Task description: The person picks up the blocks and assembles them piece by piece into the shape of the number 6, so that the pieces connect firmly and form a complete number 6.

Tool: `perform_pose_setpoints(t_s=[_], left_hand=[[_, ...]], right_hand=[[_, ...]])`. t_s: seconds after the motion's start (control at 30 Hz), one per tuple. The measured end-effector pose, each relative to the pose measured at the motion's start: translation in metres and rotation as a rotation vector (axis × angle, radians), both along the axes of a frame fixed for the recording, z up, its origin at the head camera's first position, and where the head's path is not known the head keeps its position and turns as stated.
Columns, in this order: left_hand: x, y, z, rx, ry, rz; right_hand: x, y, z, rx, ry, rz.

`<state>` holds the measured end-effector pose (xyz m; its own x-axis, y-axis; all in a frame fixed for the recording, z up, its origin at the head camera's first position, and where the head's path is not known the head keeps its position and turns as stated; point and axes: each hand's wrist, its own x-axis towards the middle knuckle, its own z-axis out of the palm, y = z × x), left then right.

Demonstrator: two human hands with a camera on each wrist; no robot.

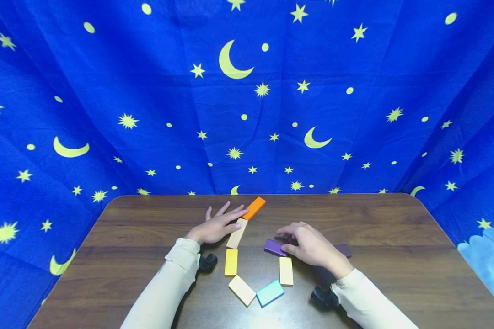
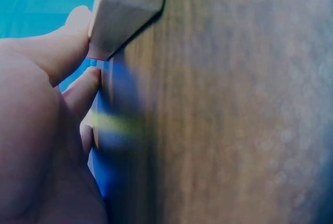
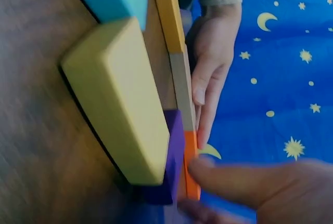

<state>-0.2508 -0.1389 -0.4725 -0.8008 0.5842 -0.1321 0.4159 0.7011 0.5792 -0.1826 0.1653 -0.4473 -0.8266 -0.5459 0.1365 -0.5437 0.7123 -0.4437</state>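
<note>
My left hand lies with its fingers extended, a fingertip at the orange block and the thumb on the pale wooden block. That wooden block shows beside the thumb in the left wrist view. Over the right end of a purple block hovers my right hand, fingers loosely bent. In the right wrist view the thumb is blurred; it stands apart from the index finger with no block between them, near the purple block.
A yellow block, two pale yellow blocks and a light blue block continue a curved row. A dark purple block lies right of my right hand. Behind the brown table hangs a blue star-patterned cloth.
</note>
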Motion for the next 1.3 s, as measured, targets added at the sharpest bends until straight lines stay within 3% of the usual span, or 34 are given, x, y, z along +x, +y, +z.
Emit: perform_pose_setpoints(t_s=[0.1,0.2,0.47,0.87,1.3], left_hand=[[0.0,0.0,0.0,0.0,-0.005,0.004],[0.0,0.0,0.0,0.004,-0.009,0.004],[-0.001,0.0,0.001,0.016,-0.012,-0.001],[-0.001,0.0,-0.001,0.001,-0.012,0.0],[0.002,0.0,0.002,0.013,-0.004,-0.004]], right_hand=[[-0.006,0.002,0.001,0.011,-0.028,0.127],[-0.011,0.005,0.001,0.041,-0.047,0.202],[-0.014,0.008,-0.003,0.053,-0.095,0.25],[-0.007,0.008,-0.009,0.038,-0.083,0.168],[0.013,0.038,-0.014,-0.09,0.076,-0.037]])
